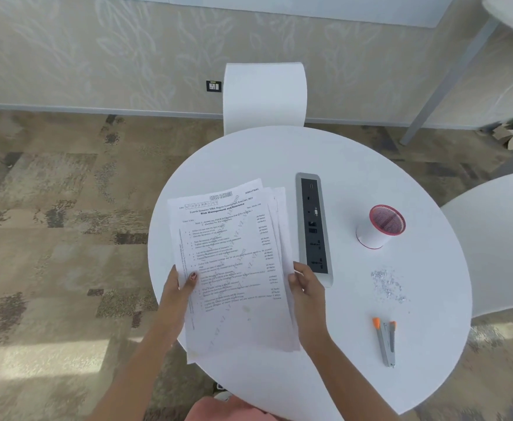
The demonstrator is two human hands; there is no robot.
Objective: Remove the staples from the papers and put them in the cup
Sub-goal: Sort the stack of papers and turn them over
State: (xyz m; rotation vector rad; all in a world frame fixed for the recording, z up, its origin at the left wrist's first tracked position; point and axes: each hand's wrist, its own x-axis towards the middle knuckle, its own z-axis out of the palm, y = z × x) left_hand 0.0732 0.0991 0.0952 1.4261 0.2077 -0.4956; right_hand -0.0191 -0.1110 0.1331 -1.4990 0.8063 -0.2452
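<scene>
Two hands [182, 288] [307, 287] grip papers [234, 253] | 1 cup [374, 235] | 1 tool [386, 341] | 1 staple pile [387, 285]

The left hand [179, 287] shows only its thumb on top of the papers [234, 268]; its fingers are hidden behind the stack. The right hand [306, 287] has its fingertips tucked out of sight at the stack's right edge. The sheets under the top one show only as thin margins. The small print between the hands is too blurred to read, and any staple in the corners is too small to tell. To the right of the right hand, the loose staples [387, 285] blur into one grey speckle. Beyond them, what the cup [379, 226] holds cannot be told. Both forearms run off the bottom edge.
</scene>
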